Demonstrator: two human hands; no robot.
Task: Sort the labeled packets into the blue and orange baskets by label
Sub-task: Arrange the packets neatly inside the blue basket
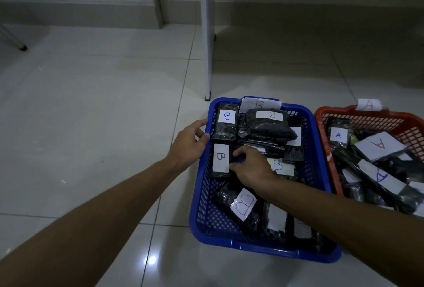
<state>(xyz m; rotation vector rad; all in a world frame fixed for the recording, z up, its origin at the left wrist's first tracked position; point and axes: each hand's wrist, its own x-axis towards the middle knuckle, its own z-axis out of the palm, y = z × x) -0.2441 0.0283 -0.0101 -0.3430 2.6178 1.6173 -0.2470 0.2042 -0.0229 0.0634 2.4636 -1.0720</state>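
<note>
Gripping rim of one blue basket [263,246], left hand [190,142]; right hand [252,167] among B packets [221,160], grip unclear.

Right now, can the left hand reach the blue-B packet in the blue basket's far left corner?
Probably yes. The left hand holds the blue basket by its rim right beside that packet, and nothing covers it, but it must let go first.
</note>
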